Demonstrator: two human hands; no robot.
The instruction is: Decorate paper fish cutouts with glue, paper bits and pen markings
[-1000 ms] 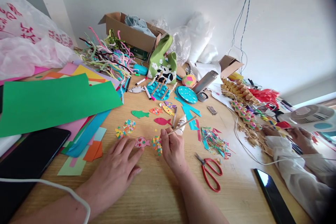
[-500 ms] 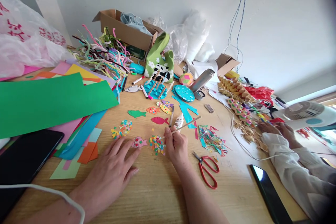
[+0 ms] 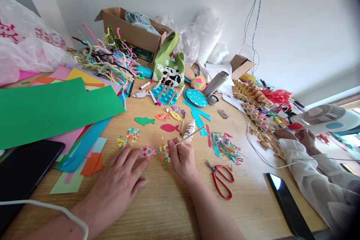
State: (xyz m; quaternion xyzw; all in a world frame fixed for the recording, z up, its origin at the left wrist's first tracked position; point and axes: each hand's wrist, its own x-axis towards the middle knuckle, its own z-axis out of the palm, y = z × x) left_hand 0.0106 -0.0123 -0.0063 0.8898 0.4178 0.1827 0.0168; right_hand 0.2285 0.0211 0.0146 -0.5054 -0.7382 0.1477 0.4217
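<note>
My left hand [image 3: 123, 170] lies on the table with fingers spread, its fingertips at the edge of a pink paper fish [image 3: 148, 152] with coloured dots on it. A thin wooden stick [image 3: 195, 133] is pinched in my right hand [image 3: 182, 159]; its lower tip is hidden. Beside that hand is a pile of small paper dots [image 3: 162, 153]. Another heap of paper bits [image 3: 132, 135] sits beyond my left fingers. A white glue bottle [image 3: 189, 129] lies behind the stick. Farther off are a green fish [image 3: 144, 121], a crimson fish [image 3: 170, 128] and an orange spotted fish [image 3: 162, 117].
Red-handled scissors [image 3: 222, 180] and paper scraps [image 3: 225, 147] lie to the right, with a phone [image 3: 287, 204] beyond. Coloured paper sheets [image 3: 62, 110] cover the left side. A co-worker's hands [image 3: 305, 140] are at the far right, near a fan [image 3: 327, 120].
My right hand has moved left with the stick, closer to the pink fish, and now covers part of the dot pile. My left hand stays by the fish.
</note>
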